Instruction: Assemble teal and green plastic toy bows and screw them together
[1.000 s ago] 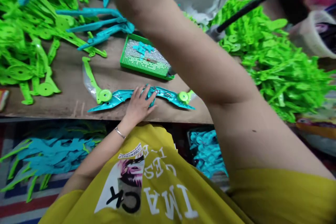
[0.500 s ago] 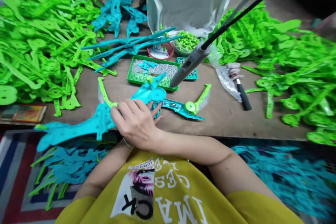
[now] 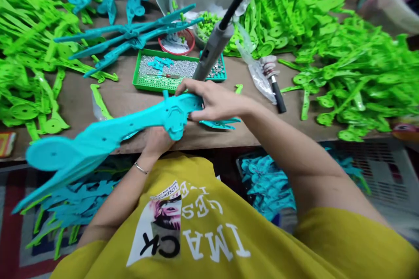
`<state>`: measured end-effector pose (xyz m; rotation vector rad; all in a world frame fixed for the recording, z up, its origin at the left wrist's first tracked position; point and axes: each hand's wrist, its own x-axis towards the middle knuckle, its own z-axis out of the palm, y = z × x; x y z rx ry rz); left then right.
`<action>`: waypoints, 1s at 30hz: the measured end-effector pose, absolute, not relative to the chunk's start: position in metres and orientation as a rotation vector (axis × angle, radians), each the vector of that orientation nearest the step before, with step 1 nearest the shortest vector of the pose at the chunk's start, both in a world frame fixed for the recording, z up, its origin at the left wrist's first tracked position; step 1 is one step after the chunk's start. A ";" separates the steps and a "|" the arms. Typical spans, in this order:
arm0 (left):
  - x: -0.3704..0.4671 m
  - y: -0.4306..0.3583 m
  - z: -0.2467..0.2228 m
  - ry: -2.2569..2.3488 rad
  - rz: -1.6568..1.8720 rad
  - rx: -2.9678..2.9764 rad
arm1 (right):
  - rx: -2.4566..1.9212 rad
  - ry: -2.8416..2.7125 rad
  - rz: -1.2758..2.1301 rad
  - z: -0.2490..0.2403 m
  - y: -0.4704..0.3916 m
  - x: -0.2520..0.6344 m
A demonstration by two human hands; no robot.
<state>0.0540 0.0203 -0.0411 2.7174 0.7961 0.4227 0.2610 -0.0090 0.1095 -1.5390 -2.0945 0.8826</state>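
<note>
Turquoise part (image 3: 104, 138) is up at a tilt over the tabletop (image 3: 124, 91) edge; right hand (image 3: 218, 99) has its fingers gripping one end; left hand (image 3: 157, 139) is half hidden underneath, can't tell its grip; green tray (image 3: 157, 83) sits just beyond.

Tray (image 3: 153, 83): on the table (image 3: 121, 87), basket (image 3: 190, 37) just behind it.
Held part (image 3: 114, 128): between us and the tray.
Left heap (image 3: 29, 43): on our left.
Right heap (image 3: 369, 74): on our right — tool (image 3: 278, 96) between it and tray.
</note>
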 end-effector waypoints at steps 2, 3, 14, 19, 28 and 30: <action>0.056 0.023 -0.044 0.808 0.440 2.767 | -1.498 -2.003 1.135 0.095 0.000 0.286; 0.058 0.024 -0.045 0.812 0.454 2.780 | -1.495 -1.960 1.232 0.088 0.003 0.294; 0.057 0.021 -0.036 0.836 0.362 2.777 | -1.586 -2.102 0.965 0.050 0.005 0.300; 0.058 0.018 -0.038 0.878 0.343 2.793 | -1.677 -2.080 0.873 0.033 -0.002 0.292; 0.057 0.016 -0.037 0.897 0.301 2.816 | -1.779 -2.064 0.856 0.033 -0.008 0.293; 0.054 0.017 -0.037 0.895 0.294 2.810 | -1.824 -2.075 0.851 0.040 -0.018 0.301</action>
